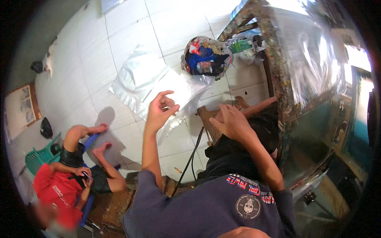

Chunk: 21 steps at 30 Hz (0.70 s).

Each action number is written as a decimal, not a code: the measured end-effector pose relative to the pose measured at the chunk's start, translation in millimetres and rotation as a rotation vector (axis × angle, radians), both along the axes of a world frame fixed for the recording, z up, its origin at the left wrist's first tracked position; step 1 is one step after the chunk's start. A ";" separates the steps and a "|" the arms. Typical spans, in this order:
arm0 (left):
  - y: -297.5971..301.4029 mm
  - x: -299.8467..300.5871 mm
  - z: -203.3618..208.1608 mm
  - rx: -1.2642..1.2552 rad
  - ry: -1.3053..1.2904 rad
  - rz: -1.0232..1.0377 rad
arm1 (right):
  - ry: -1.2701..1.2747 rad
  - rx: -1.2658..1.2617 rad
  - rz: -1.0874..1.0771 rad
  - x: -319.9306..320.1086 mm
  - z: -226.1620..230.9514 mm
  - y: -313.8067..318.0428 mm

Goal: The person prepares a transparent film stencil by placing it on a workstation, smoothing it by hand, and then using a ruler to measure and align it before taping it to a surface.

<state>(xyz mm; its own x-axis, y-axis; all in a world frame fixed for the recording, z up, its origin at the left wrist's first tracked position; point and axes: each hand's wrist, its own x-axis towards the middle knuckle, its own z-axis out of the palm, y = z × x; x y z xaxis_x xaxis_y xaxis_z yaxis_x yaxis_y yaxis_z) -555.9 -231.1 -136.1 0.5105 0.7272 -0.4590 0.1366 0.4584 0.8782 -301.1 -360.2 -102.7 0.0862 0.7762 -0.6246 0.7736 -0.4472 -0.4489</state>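
Observation:
My left hand is raised in front of me, its fingers loosely curled and the thumb apart from them, with nothing visible between. Beyond and below it, a pile of clear, shiny plastic sheets or bags lies spread on the tiled floor. One thin flap of the plastic hangs close beneath that hand; I cannot tell whether they touch. To the right, my right hand hovers over my dark-clothed leg with its fingers apart and no object seen in it. Beside it is a brown, textured stool-like piece, partly hidden by my leg.
A round bin full of rags and scraps stands past the plastic. On the right rises a paint-spattered frame with plastic sheeting. A black cable runs by my legs. At left, a person in red sits holding a phone.

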 end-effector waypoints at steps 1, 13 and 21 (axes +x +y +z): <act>16.1 -6.5 65.4 0.024 -0.098 0.028 | -0.031 -0.206 -0.099 -6.2 -18.6 16.6; 109.7 60.6 331.1 0.708 -0.477 0.140 | 0.966 0.578 -0.746 48.0 93.4 43.5; 94.1 322.9 382.9 0.925 -0.462 -0.004 | 0.997 0.837 -1.051 153.0 210.9 -169.1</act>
